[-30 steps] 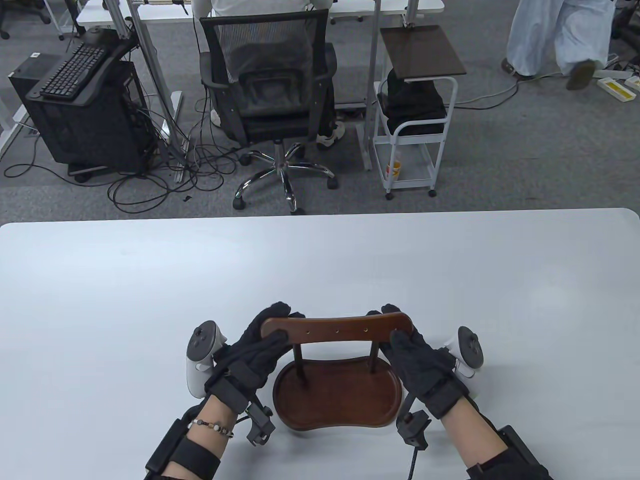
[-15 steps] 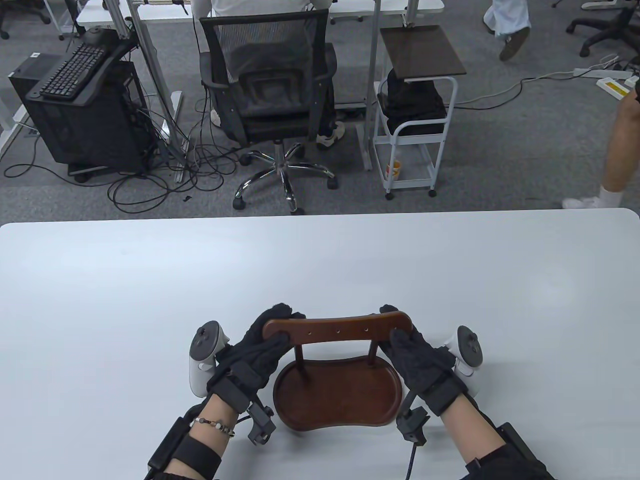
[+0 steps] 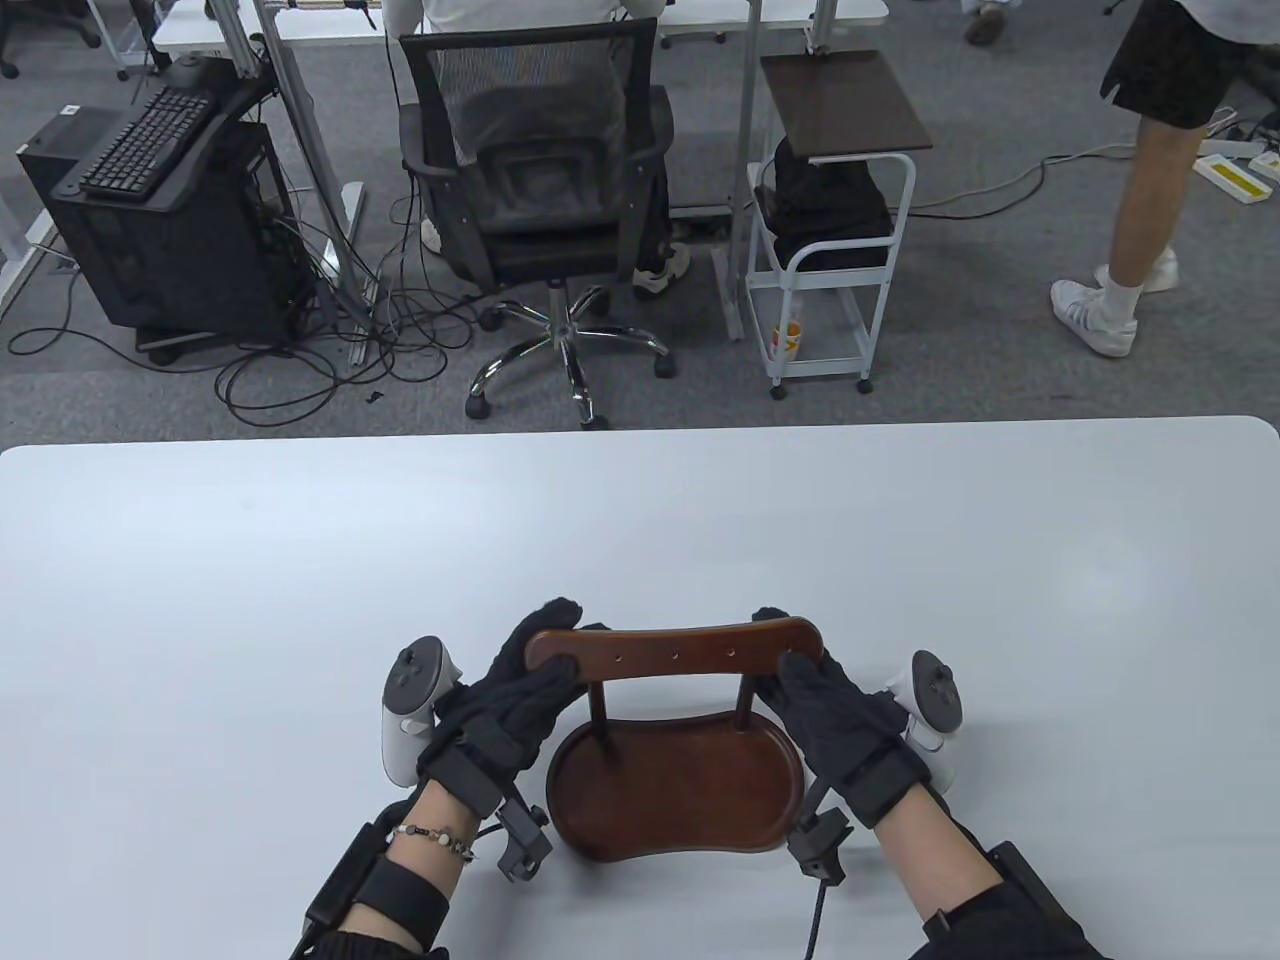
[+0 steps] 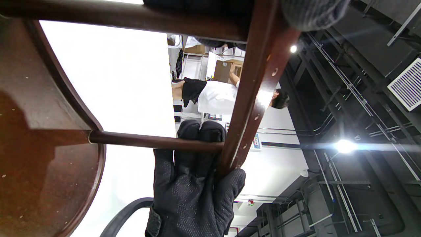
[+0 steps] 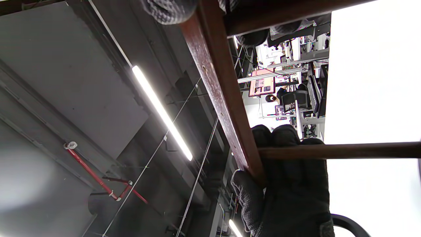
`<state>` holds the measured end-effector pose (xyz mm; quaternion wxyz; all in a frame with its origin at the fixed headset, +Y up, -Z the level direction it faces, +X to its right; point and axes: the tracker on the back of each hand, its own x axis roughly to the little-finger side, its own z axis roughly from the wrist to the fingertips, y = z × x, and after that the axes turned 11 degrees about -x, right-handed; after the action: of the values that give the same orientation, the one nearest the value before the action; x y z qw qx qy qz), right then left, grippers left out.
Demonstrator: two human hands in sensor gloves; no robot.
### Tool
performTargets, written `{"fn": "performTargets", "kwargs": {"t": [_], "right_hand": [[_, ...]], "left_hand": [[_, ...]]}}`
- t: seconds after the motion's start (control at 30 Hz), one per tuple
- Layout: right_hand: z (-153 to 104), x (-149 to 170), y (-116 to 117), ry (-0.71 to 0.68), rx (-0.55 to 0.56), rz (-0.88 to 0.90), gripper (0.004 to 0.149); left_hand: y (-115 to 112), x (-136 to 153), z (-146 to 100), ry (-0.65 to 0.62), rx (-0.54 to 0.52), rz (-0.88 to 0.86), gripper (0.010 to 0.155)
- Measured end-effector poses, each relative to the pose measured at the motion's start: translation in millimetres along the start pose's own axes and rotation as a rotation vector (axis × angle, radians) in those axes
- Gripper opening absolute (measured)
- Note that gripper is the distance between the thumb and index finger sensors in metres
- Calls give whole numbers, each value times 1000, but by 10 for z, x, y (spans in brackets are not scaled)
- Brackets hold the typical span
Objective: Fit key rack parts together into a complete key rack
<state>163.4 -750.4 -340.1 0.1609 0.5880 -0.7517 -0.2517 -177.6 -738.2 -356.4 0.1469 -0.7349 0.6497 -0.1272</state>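
A dark wooden key rack stands on the white table (image 3: pixel 300 560): a kidney-shaped tray base (image 3: pixel 675 790), two thin upright posts (image 3: pixel 598 715) and a curved top bar (image 3: pixel 675 650) with small holes. My left hand (image 3: pixel 530 670) grips the bar's left end, thumb on the near face and fingers behind it. My right hand (image 3: pixel 810 665) grips the bar's right end the same way. In the left wrist view the bar (image 4: pixel 253 98), a post (image 4: pixel 148 141) and the base (image 4: pixel 42 154) show close up. In the right wrist view the bar (image 5: pixel 223 98) and a post (image 5: pixel 345 149) show.
The rack stands near the table's front edge, in the middle. Beyond the far edge are an office chair (image 3: pixel 540 190), a white cart (image 3: pixel 830 230) and a person walking at the right (image 3: pixel 1140 180).
Both hands keep their hold on the top bar and barely shift. The rack stays in place. A person has walked into view in the background at the right.
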Motion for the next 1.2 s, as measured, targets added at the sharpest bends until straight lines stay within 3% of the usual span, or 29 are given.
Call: {"fn": "performTargets", "kwargs": {"t": [0.63, 1.0, 1.1, 1.2], "right_hand": [[-112, 83, 61, 45, 45, 29, 75], [-458, 92, -53, 138, 124, -30, 75], [-579, 49, -93, 165, 156, -44, 74], [-692, 23, -118, 209, 187, -90, 71]], "left_hand": [[-37, 36, -74, 18, -21, -1, 68], [127, 118, -455, 94, -66, 210, 78], [221, 48, -583, 124, -102, 271, 70], [313, -80, -721, 179, -184, 439, 65]]}}
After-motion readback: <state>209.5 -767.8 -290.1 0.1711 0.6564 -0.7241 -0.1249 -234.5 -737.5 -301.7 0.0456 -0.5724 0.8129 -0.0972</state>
